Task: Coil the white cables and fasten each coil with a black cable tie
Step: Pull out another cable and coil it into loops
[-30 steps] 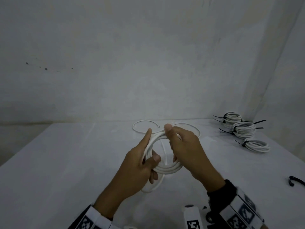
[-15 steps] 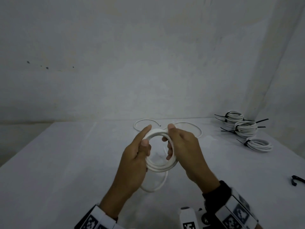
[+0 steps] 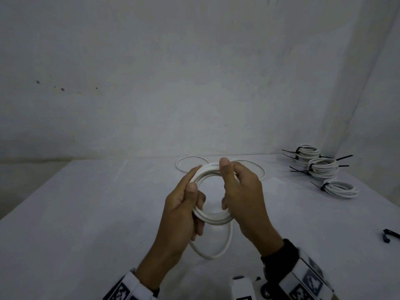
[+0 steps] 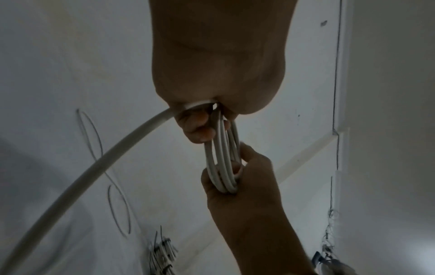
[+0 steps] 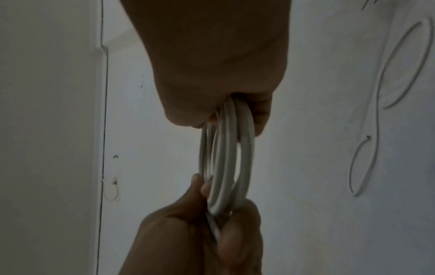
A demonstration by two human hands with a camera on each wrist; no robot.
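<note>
At the centre of the head view, a partly wound coil of round white plastic cable (image 3: 211,219) was held up above the pale grey table (image 3: 86,213) by both hands. The left hand (image 3: 184,215) gripped the coil's left side, thumb pressed on the front of the turns and fingers curled behind them. The right hand (image 3: 242,191) pinched the top and right side, thumb tip on the upper arc and fingers wrapped round the strands; the wrist views showed several turns clamped together between the two grips.

The coiling looked unfinished: one loose loop (image 3: 213,245) hung below the coil, and further slack cable (image 3: 190,164) lay in loops on the table behind the hands, towards the upper middle of the frame. No tie was on this coil.

At the right of the frame three finished white coils (image 3: 320,167) lay close together, each cinched with a black plastic cable tie (image 3: 295,154) whose tail stuck out. At the far right edge a small black item (image 3: 389,234), probably a spare tie, lay on the table. So three bundles appeared done, and this one seemingly needed its last turns and then its tie.
</note>
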